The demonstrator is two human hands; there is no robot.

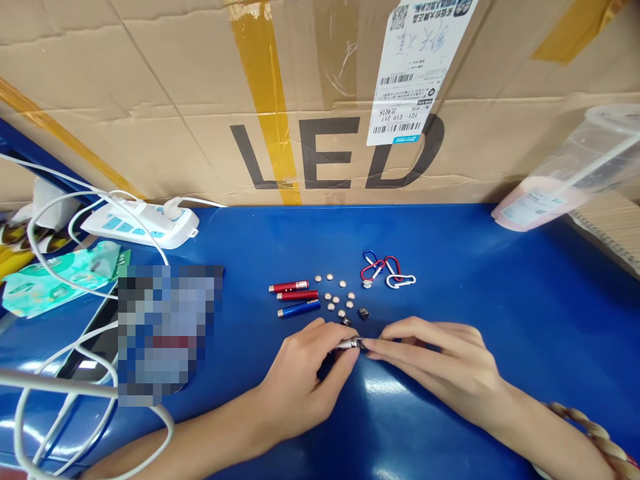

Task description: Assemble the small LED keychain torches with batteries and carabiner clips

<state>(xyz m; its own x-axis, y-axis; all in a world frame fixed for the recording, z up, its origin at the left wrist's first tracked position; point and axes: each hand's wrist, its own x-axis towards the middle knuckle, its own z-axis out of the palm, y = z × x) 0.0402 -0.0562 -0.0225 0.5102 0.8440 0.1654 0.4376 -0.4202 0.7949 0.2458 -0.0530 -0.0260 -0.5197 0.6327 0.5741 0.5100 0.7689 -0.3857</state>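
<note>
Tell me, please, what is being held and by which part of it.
A silver tube: the left grip pinches its body between thumb and forefinger. The right grip is at its right end; whether it holds anything there cannot be told.

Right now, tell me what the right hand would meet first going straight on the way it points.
The right hand would most likely meet the end of the silver pen-shaped tube pinched in the left hand; whether they touch is unclear.
</note>
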